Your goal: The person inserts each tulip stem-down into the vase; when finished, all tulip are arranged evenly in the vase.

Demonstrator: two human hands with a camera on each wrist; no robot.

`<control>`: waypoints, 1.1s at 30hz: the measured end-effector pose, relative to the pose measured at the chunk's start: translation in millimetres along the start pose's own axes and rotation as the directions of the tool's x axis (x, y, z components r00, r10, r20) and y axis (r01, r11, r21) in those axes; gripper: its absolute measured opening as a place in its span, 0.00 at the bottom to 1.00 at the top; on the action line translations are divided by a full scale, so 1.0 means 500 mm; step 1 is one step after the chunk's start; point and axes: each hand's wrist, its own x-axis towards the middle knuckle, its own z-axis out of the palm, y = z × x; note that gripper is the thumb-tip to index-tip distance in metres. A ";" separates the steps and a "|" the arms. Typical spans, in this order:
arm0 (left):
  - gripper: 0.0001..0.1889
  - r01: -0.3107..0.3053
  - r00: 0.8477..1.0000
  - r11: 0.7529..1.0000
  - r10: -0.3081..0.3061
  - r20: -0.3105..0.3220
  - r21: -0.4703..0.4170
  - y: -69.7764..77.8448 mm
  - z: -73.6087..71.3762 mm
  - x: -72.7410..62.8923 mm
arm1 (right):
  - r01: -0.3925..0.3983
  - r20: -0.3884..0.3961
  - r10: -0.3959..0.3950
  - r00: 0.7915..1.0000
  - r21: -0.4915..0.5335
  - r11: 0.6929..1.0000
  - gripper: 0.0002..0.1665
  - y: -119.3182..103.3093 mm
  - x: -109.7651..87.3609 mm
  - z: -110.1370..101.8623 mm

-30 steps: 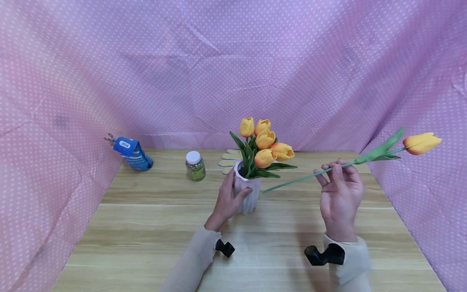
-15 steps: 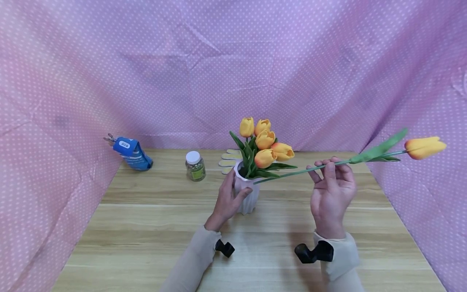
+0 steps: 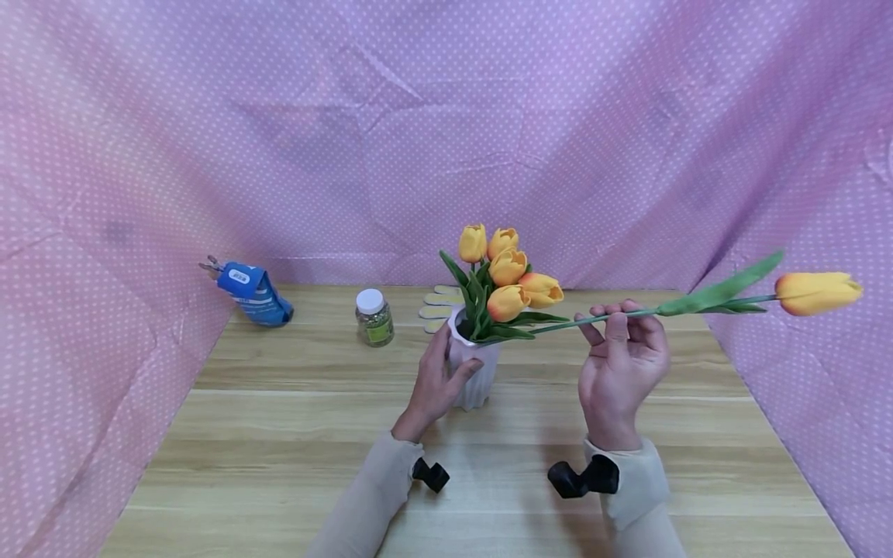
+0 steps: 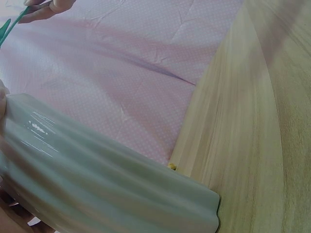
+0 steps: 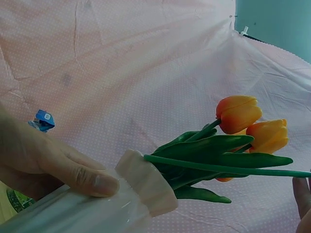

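Observation:
A white fluted vase [image 3: 476, 380] stands on the table, holding several yellow-orange tulips [image 3: 508, 266] with green leaves. My left hand [image 3: 436, 380] grips the vase below its wavy rim, thumb across the front. To the right, my right hand [image 3: 623, 364] pinches the green stem of a single tulip [image 3: 818, 294] between thumb and fingers. That tulip lies nearly level, its bloom pointing right and its stem end at the vase rim. In the right wrist view the stem [image 5: 218, 168] crosses in front of the leaves, its tip at the rim [image 5: 148, 187].
A small jar [image 3: 374, 319] with a white lid and green label stands left of the vase. Farther left is a blue pouch [image 3: 254, 293] with metal tips sticking out. A yellow-and-white glove [image 3: 439, 304] lies behind the vase. Pink dotted cloth [image 3: 391, 139] surrounds the wooden table [image 3: 279, 465].
My right hand has moved left with the single tulip, bringing its stem end from beside the vase up to the rim. My left hand and the vase have stayed put.

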 end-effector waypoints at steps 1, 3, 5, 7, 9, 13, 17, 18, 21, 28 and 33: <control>0.42 -0.001 1.000 1.000 0.001 -0.002 0.002 0.000 0.000 0.000 | 0.009 0.001 -0.009 1.000 -0.004 1.000 0.06 0.001 0.000 0.001; 0.43 -0.003 1.000 1.000 0.003 -0.004 0.004 0.000 0.001 -0.001 | 0.022 0.002 -0.022 1.000 -0.012 1.000 0.07 0.003 -0.001 0.004; 0.43 -0.008 1.000 1.000 0.008 -0.006 0.006 0.000 0.001 -0.001 | 0.030 -0.001 -0.030 1.000 -0.020 0.999 0.07 0.004 -0.001 0.007; 0.44 -0.011 1.000 1.000 0.011 -0.008 0.008 0.000 0.001 -0.001 | 0.031 -0.004 -0.031 1.000 -0.024 0.999 0.07 0.004 0.000 0.010; 0.44 -0.013 1.000 1.000 0.014 -0.010 0.013 -0.001 0.001 -0.001 | 0.029 -0.008 -0.029 1.000 -0.027 0.999 0.07 0.004 0.000 0.011; 0.45 -0.019 1.000 1.000 0.019 -0.015 0.017 -0.003 0.002 -0.001 | 0.030 -0.005 -0.030 1.000 -0.030 0.999 0.07 0.004 0.000 0.013; 0.45 -0.035 0.999 0.999 0.035 -0.021 0.019 -0.005 0.002 -0.001 | 0.047 0.019 -0.046 0.999 -0.060 0.997 0.06 0.008 -0.005 0.013; 0.45 -0.038 0.999 0.999 0.039 -0.022 0.020 -0.005 0.002 -0.001 | 0.053 0.026 -0.051 0.998 -0.073 0.996 0.06 0.010 -0.007 0.012; 0.46 -0.044 0.999 0.999 0.044 -0.023 0.027 -0.005 0.003 -0.001 | 0.070 0.057 -0.064 0.996 -0.107 0.992 0.06 0.015 -0.014 0.011; 0.45 -0.040 0.999 0.999 0.040 -0.014 0.024 -0.003 0.002 0.000 | 0.116 0.127 -0.089 0.988 -0.225 0.968 0.05 0.025 -0.030 0.006; 0.43 -0.020 1.000 1.000 0.020 -0.013 0.017 -0.003 0.001 0.000 | 0.117 0.161 -0.071 0.984 -0.301 0.947 0.05 0.030 -0.037 0.003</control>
